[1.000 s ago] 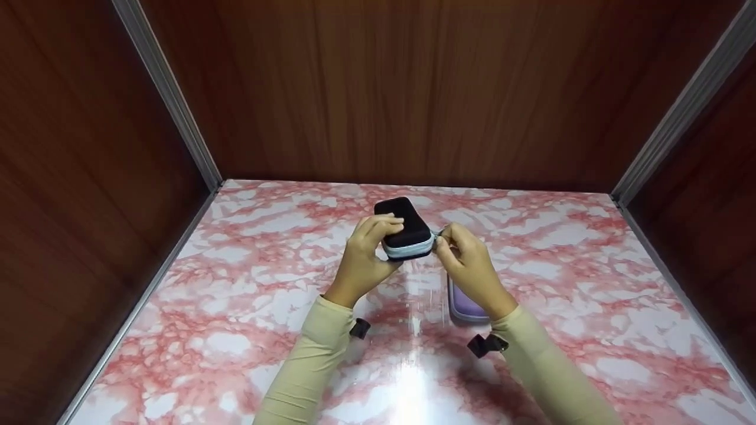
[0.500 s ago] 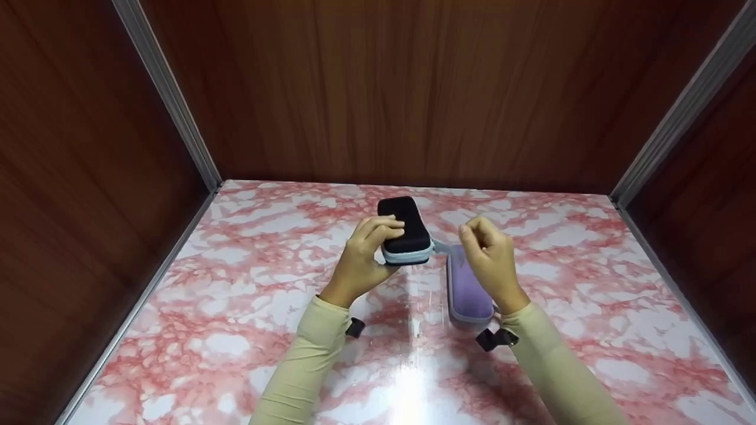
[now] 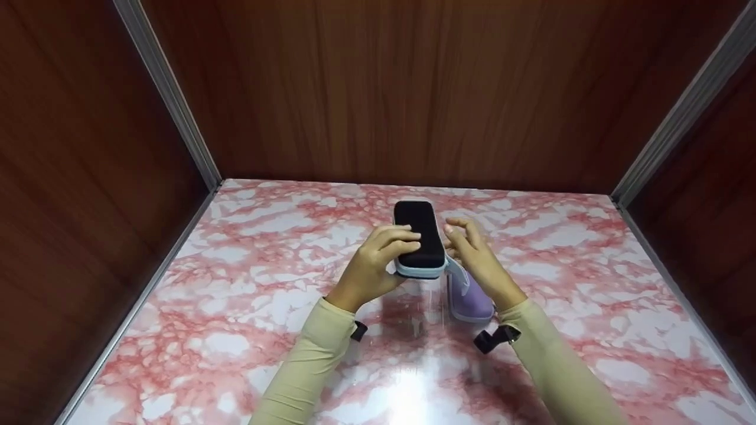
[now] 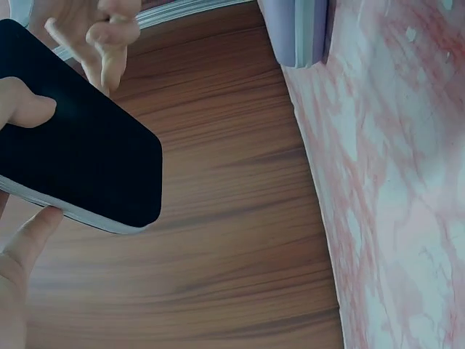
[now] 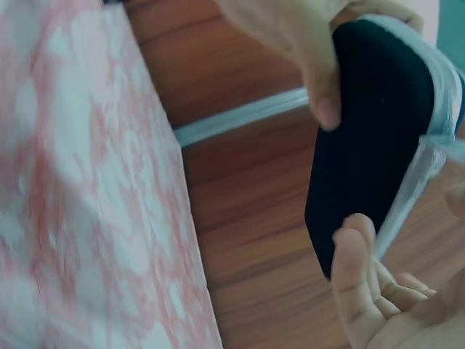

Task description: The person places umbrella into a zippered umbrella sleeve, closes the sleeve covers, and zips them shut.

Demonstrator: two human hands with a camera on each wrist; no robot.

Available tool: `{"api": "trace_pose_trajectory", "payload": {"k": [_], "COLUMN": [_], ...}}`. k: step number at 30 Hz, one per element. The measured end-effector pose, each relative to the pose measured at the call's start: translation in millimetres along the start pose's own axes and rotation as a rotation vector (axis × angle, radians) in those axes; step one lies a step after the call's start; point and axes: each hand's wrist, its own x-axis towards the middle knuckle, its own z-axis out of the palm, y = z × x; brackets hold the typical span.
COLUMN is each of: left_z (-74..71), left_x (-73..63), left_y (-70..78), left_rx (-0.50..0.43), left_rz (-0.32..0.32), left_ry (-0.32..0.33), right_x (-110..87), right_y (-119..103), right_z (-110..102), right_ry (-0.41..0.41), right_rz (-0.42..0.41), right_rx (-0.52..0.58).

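Note:
A black zip case (image 3: 418, 233) with a light blue zipper band is held above the table by my left hand (image 3: 372, 265). The left fingers lie across its top and the thumb is underneath. From the near right corner of the case a light blue strap (image 3: 458, 274) dangles. My right hand (image 3: 481, 260) is at the right side of the case, its fingers loosely bent and holding nothing. In the right wrist view, the right hand (image 5: 392, 305) has its fingertips right at the case's edge. The case (image 4: 87, 138) looks closed along the side seen in the left wrist view.
A purple zip case (image 3: 471, 301) lies on the red-and-white marbled table (image 3: 236, 283), partly under the right hand and the strap. Brown wood-grain panels (image 3: 378, 88) with grey metal corner strips (image 3: 171, 88) enclose the table at the back and sides.
My right hand has let go of the strap at the case's corner, moved away right, then come back beside the case. My left hand has shifted the black case right and slightly nearer.

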Motion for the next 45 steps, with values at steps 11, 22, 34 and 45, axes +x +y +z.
{"api": "trace_pose_trajectory", "payload": {"k": [11,22,34,45], "left_z": [3.5,5.6,-0.7,-5.8], "left_x": [-1.1,-3.5,-6.3,-7.0], "left_y": [1.9,4.6,5.3,7.6], "left_rx": [0.000,-0.074,-0.259,-0.398], "left_rz": [0.003,-0.503,-0.600,-0.793], "left_ry": [-0.031,-0.068,-0.214,-0.247], "right_x": [-2.0,-7.0,-9.8,-11.2], "right_y": [5.0,8.4,10.6,15.6], "right_z": [6.2,11.4,11.4,11.8], "right_ry": [-0.106,-0.002,0.029,-0.002], "right_rz": [0.049,0.035,-0.028,-0.020], "right_rx": [0.135,0.249,0.266,0.177]}}
